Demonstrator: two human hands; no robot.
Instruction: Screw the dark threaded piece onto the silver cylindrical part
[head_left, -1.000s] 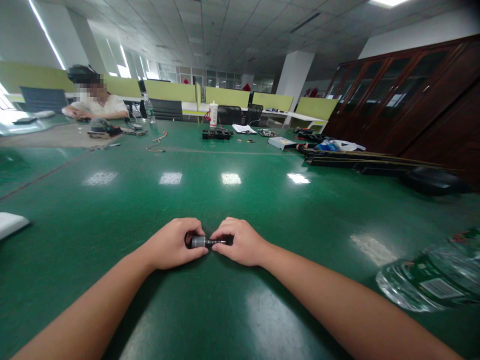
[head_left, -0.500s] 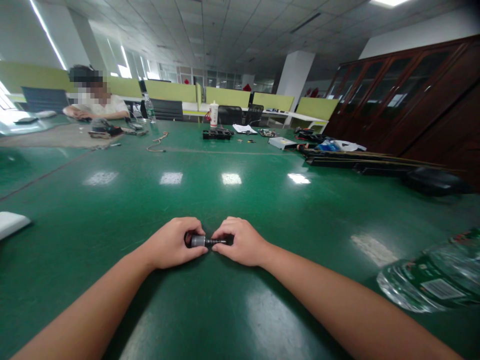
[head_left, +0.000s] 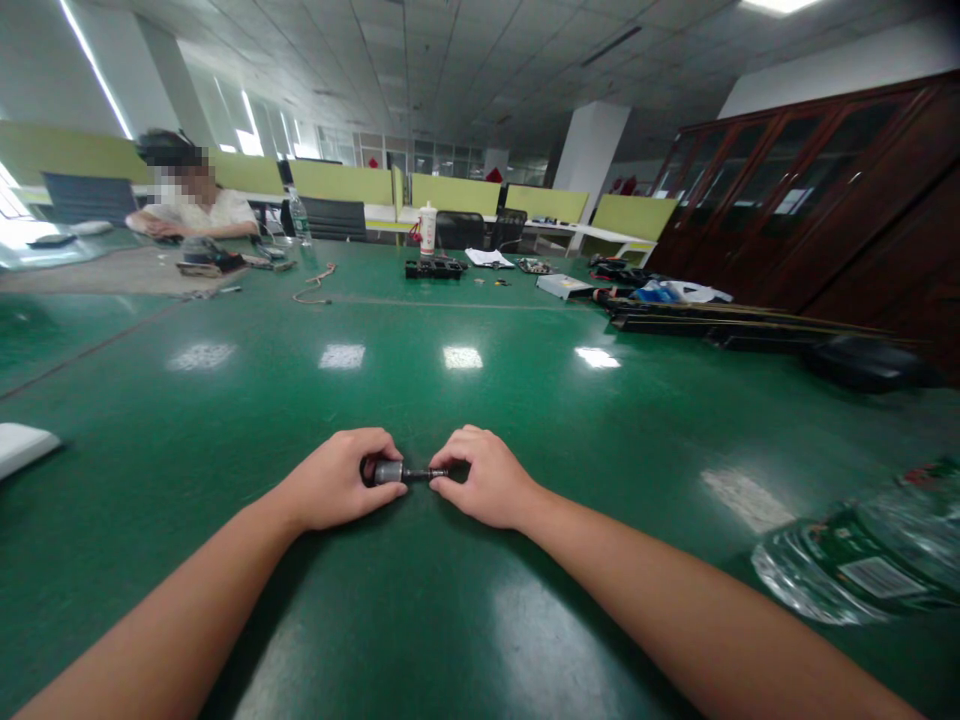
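Note:
Low over the green table [head_left: 465, 400], my left hand [head_left: 341, 480] is closed around a grey metal cylinder [head_left: 388, 472], its thumb along the near side and its index finger on the far side. From the cylinder's right end a thin dark ribbed shaft [head_left: 417, 475] runs sideways. The thumb and index finger of my right hand [head_left: 484, 480] pinch the shaft's far right part. A short stretch of shaft shows between the hands. Whether shaft and cylinder are one piece, I cannot tell. My left palm hides the cylinder's left end.
A large clear bottle [head_left: 862, 560] with a green label lies at the right. At the left edge is a white object [head_left: 22, 450]. A black part [head_left: 435, 269], a white cup [head_left: 427, 230] and long dark bars [head_left: 690, 318] lie farther back. Another person [head_left: 195, 205] sits far left.
My hands have moved slightly apart and a little away from me. More of the shaft shows between them, and my right fingers grip it nearer its right end.

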